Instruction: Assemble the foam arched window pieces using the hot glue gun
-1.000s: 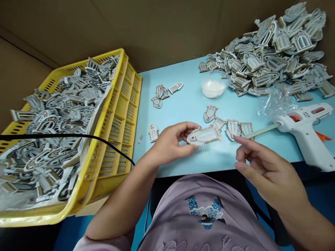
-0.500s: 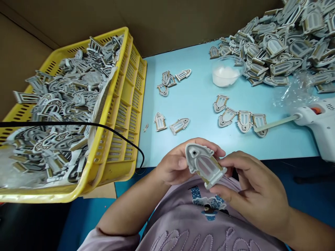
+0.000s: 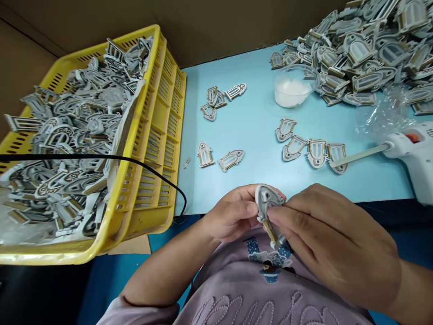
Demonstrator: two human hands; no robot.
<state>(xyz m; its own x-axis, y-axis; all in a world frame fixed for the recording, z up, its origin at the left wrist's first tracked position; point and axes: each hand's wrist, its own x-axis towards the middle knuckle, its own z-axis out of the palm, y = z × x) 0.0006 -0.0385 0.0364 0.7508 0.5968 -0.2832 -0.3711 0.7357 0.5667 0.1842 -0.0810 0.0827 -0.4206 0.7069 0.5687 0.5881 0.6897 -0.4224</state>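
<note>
In front of my chest, a small arched window-shaped ornament (image 3: 264, 203), grey-white with gold side strips, is held tilted with its pointed top upward. My left hand (image 3: 230, 214) is closed on its upper left edge, thumb on the near side and fingers behind. My right hand (image 3: 334, 243) grips the ornament's right and lower part, its thumb or a fingertip pressed over the window pane, which is mostly covered. Just beyond the hands, similar ornaments (image 3: 231, 159) lie on the light blue table (image 3: 250, 131).
A yellow crate (image 3: 157, 135) full of such pieces stands left, with a black cable (image 3: 149, 171) across it. At right are a white glue gun (image 3: 412, 149), its pale stick touching a row of ornaments (image 3: 317, 152), a clear cup (image 3: 292, 92) of white material, plastic wrap (image 3: 385, 113) and a large ornament pile (image 3: 368, 54).
My right hand has moved from the ornament's lower edge up over its face. The ornament has turned more upright, and my left hand keeps its hold.
</note>
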